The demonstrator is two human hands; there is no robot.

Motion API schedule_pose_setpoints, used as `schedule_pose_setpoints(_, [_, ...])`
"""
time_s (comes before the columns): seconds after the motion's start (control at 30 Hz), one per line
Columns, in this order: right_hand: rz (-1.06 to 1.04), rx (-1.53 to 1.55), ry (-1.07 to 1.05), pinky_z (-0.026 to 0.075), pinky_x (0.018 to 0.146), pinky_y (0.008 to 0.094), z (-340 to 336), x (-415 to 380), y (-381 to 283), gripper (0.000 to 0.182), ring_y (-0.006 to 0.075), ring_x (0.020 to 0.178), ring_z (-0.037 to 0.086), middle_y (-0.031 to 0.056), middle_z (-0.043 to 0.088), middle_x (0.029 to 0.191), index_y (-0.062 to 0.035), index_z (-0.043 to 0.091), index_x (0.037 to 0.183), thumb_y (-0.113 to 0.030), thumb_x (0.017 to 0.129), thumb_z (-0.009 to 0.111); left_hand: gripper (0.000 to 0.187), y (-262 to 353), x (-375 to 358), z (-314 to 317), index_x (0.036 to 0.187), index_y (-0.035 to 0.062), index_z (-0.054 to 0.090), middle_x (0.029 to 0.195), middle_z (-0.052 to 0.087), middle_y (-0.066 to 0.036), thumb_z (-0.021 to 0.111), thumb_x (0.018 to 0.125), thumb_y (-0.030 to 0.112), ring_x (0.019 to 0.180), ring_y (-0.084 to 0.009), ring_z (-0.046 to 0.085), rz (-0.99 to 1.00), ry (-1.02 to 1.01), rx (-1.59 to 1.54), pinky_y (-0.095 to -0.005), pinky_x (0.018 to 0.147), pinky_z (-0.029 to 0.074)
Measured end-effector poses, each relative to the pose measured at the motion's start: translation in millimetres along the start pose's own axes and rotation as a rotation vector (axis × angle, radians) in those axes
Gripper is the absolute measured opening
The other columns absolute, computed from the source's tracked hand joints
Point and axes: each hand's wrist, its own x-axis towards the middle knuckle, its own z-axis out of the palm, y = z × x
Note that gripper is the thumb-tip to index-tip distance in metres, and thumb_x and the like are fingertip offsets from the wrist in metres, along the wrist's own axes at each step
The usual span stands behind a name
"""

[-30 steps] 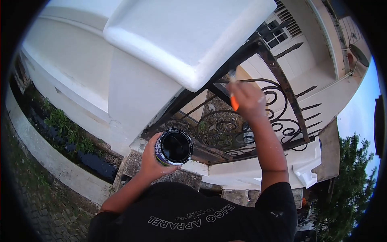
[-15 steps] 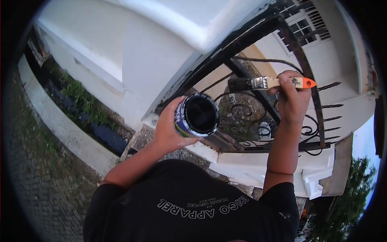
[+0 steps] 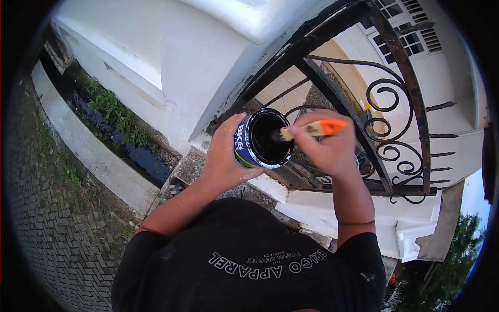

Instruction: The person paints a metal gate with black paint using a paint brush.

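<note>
My left hand (image 3: 222, 153) is wrapped round a paint can (image 3: 241, 141) with a blue label, its open top tilted toward me. Dark paint coats the inside and the rim of the can. In my right hand (image 3: 328, 145) is a paintbrush (image 3: 314, 129) with a pale wooden handle and an orange tip. The brush's bristle end is inside the can's mouth, where dark paint and shadow hide the bristles. Behind both hands stands a black iron gate (image 3: 340, 101) with scrollwork and spikes; parts of its frame look rusty.
A white wall (image 3: 202, 67) rises beside the gate. To the left run a ditch (image 3: 136, 160) holding dark water and green plants, a concrete kerb (image 3: 86, 151) and brick paving (image 3: 62, 223). A white ledge (image 3: 353, 205) lies below the gate.
My right hand has brought the paintbrush left and down from in front of the gate into the paint can. The can has shifted slightly right, and the view has turned a little.
</note>
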Motion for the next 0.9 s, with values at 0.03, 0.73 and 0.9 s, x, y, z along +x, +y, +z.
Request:
schedule_pose_setpoints(0.03, [-0.01,0.025,0.075,0.05,0.062,0.024,-6.7,-1.7,-6.6,0.01,0.0088,0.066,0.062,0.0051,0.069,0.075,-0.0011,0.071,0.081,-0.009,0.08,0.077,0.111,-0.7,-0.2,0.2,0.142,-0.0002,0.034,0.132,0.053,-0.02,0.096,0.054,0.028,0.124,-0.0331,0.055,-0.016,0.005,0.015,-0.0417,0.107,0.042])
schedule_pose_setpoints(0.73, [0.541,1.447,0.698,0.059,0.057,0.027,8.4,-20.7,101.3,0.011,0.0153,0.062,0.067,0.0063,0.069,0.075,-0.0057,0.066,0.094,-0.016,0.093,0.068,0.11,-28.4,29.1,-1.7,0.142,-0.0002,0.035,0.131,0.053,-0.02,0.096,0.055,0.029,0.122,-0.032,0.055,-0.171,0.016,-0.391,-0.0419,0.105,0.042])
schedule_pose_setpoints(0.9, [-0.04,0.85,0.863,0.059,0.065,0.0266,-41.0,44.2,62.2,0.011,0.0161,0.067,0.068,0.0062,0.07,0.079,-0.0025,0.068,0.095,-0.012,0.092,0.07,0.113,-32.1,36.0,-9.0,0.143,-0.0004,0.032,0.131,0.052,-0.02,0.096,0.055,0.027,0.122,-0.0305,0.055,-0.152,-0.034,-0.324,-0.0405,0.105,0.043])
